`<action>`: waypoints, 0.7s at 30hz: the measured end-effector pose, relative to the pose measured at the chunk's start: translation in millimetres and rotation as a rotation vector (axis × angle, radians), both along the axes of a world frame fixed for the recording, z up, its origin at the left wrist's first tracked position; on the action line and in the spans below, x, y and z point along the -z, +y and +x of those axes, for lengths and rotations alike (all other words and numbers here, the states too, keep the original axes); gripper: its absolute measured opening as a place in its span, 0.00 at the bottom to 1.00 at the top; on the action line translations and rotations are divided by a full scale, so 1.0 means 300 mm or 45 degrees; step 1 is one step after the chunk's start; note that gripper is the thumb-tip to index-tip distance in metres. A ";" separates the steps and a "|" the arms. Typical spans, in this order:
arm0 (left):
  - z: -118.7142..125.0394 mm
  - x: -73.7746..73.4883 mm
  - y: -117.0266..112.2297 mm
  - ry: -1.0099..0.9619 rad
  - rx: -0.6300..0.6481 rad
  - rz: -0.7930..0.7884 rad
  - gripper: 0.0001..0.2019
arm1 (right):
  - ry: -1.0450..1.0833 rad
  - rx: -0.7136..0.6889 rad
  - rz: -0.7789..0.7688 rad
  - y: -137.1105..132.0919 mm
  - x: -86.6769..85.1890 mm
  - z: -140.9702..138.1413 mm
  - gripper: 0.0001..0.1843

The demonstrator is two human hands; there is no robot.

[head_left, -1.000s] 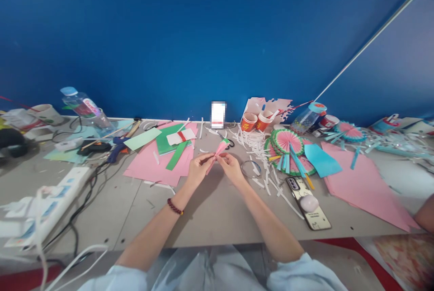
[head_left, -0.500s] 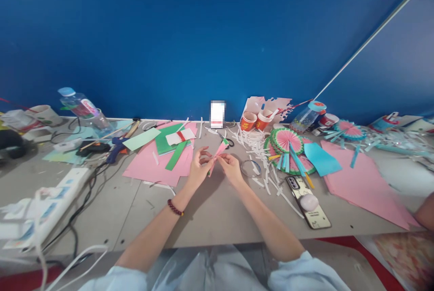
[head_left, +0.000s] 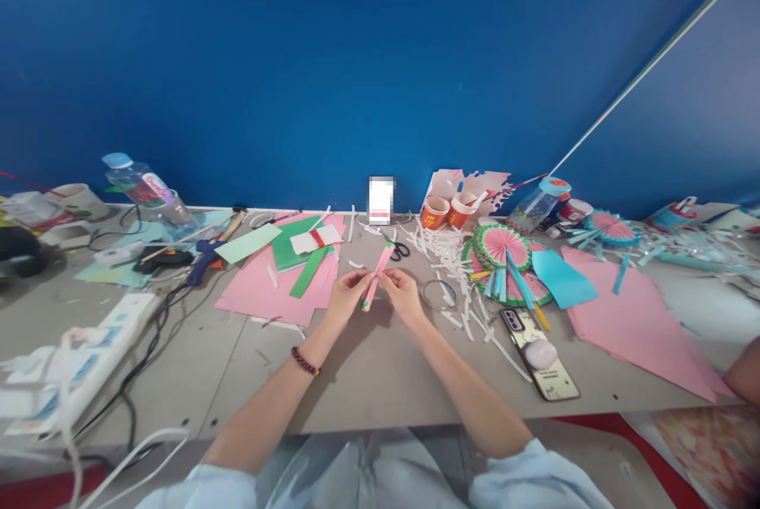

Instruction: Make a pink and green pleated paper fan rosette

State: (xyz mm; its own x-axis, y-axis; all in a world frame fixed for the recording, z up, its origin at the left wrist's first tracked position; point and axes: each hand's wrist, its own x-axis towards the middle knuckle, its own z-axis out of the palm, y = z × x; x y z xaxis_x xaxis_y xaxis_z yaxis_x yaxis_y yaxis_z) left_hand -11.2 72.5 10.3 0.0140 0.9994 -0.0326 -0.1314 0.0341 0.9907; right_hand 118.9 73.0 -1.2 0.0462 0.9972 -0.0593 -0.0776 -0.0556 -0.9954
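Note:
A narrow folded pink paper strip (head_left: 385,257) with green ends stands tilted between my two hands, above the table. My left hand (head_left: 350,292) pinches it near its middle from the left. From the right, my right hand (head_left: 401,292) grips the same middle part, its fingers closed. The exact fold under my fingertips is hidden. Just behind the strip lie black-handled scissors (head_left: 399,251). Close to my right hand is a roll of clear tape (head_left: 438,294) on the table.
Pink sheets (head_left: 255,287) and green paper (head_left: 290,248) lie left. Right are white paper scraps (head_left: 442,252), watermelon-patterned paper fans (head_left: 504,248), paper cups (head_left: 435,212) and a phone (head_left: 549,370). A power strip (head_left: 112,343) sits far left; another person's arm (head_left: 745,370) shows far right.
My left fingers have closed in from a looser spread onto the strip's middle. The pink strip looks narrower and more pressed together, and the scissors behind show more.

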 end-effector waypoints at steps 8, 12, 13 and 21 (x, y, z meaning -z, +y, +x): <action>-0.006 0.008 0.009 0.054 -0.074 0.058 0.11 | -0.018 -0.050 0.007 -0.002 0.003 0.002 0.21; -0.002 0.000 -0.002 0.030 -0.068 0.010 0.12 | -0.006 -0.035 0.030 -0.004 0.000 0.001 0.20; 0.000 -0.003 -0.005 0.018 -0.051 0.001 0.12 | -0.007 -0.030 0.033 -0.004 -0.001 0.001 0.20; 0.011 -0.011 -0.010 -0.105 0.049 -0.068 0.12 | 0.005 -0.044 0.092 -0.002 0.006 0.003 0.17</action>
State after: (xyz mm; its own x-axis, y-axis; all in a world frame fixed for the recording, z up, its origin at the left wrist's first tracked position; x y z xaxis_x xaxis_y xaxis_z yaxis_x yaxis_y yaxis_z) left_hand -8.0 69.5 13.7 0.0569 0.9949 -0.0829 -0.2098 0.0931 0.9733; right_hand 119.7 72.4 -3.1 0.0116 0.9999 0.0125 -0.0805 0.0134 -0.9967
